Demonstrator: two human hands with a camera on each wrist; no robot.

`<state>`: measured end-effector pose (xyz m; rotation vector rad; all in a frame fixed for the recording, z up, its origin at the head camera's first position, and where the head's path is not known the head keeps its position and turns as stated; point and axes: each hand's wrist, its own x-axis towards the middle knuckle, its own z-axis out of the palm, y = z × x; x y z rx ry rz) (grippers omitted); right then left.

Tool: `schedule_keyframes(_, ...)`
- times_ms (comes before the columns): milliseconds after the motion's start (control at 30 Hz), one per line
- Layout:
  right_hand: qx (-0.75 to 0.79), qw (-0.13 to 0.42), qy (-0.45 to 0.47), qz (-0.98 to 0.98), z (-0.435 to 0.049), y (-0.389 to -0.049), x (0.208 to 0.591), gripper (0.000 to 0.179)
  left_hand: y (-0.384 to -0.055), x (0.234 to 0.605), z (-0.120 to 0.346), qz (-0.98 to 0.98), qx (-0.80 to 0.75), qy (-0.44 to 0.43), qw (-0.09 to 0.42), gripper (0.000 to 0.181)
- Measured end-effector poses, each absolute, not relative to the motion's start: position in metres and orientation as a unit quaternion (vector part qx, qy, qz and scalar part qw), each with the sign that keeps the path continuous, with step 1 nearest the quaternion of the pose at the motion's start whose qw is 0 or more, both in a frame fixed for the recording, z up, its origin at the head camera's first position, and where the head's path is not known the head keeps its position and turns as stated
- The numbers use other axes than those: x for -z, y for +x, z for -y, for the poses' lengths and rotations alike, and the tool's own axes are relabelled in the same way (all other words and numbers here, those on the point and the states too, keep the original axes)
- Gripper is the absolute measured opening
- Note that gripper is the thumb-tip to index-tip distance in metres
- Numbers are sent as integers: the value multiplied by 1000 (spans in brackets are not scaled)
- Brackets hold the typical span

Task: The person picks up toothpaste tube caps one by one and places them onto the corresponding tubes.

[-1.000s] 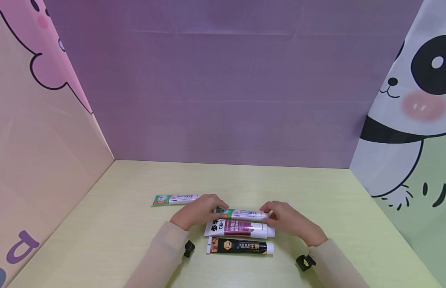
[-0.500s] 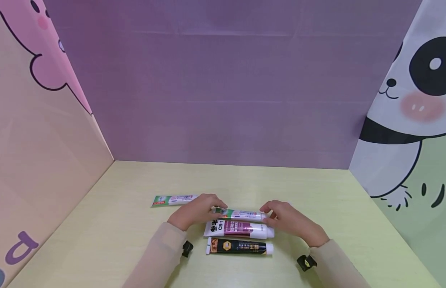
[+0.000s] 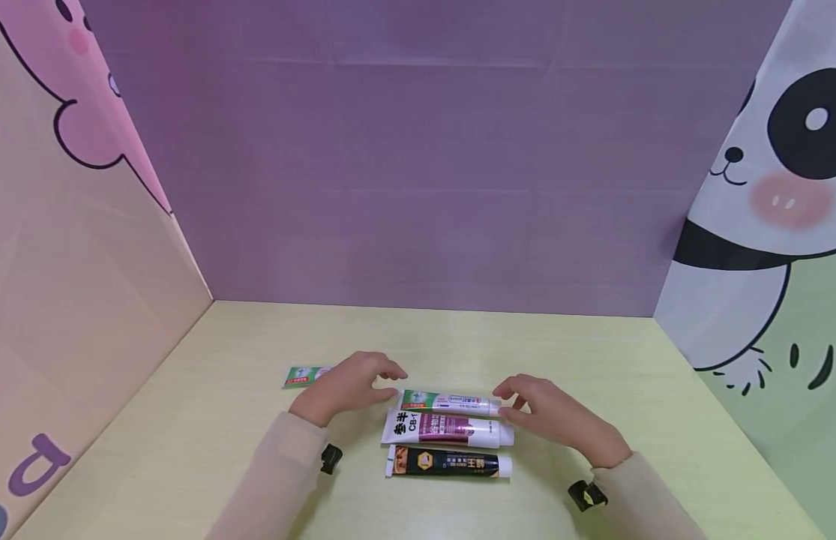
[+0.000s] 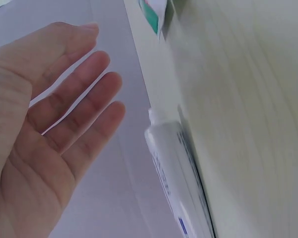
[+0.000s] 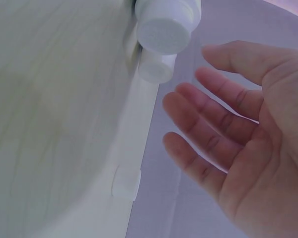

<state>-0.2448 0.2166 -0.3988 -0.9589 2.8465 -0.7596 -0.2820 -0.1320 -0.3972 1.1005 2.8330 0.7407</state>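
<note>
Three toothpaste tubes lie one below another on the table: a green-and-white tube [image 3: 451, 403], a purple-and-white tube [image 3: 439, 429] and a black tube [image 3: 447, 462]. My left hand [image 3: 346, 384] hovers just left of the green-and-white tube's flat end, fingers relaxed and holding nothing. Beneath that hand, another green-and-white toothpaste tube [image 3: 301, 376] is partly hidden; its white capped end [image 4: 171, 178] shows in the left wrist view. My right hand [image 3: 559, 414] is beside the caps, its fingers loosely bent and apart from the white cap [image 5: 165, 34] in the right wrist view.
A separate white cap [image 5: 125, 183] shows on the table in the right wrist view. A purple backdrop [image 3: 431, 165] rises behind the pale wooden table [image 3: 208, 420]. Printed side panels, one with a panda [image 3: 735, 217], stand left and right.
My left hand has let go of the flat end of the upper green-and-white tube and moved left, over the far-left tube. My right hand has shifted slightly right, away from the cap.
</note>
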Motion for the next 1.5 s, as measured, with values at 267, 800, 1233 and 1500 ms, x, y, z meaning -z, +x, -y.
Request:
schedule_keyframes(267, 239, 6, -314, -919, -226, -244, 398, 24, -287, 398, 145, -912, -212, 350, -30, 27)
schedule_keyframes(800, 213, -43, -313, -925, -246, -249, 397, 22, -295, 406, 163, -957, -137, 255, -29, 40)
schedule_keyframes(1233, 203, -62, -292, -932, -261, -258, 402, 25, -294, 412, 171, -975, -116, 190, 7, 37)
schedule_keyframes(1500, 215, -55, -274, -936, -265, -263, 409, 29, -295, 412, 174, -970, -138, 201, 4, 33)
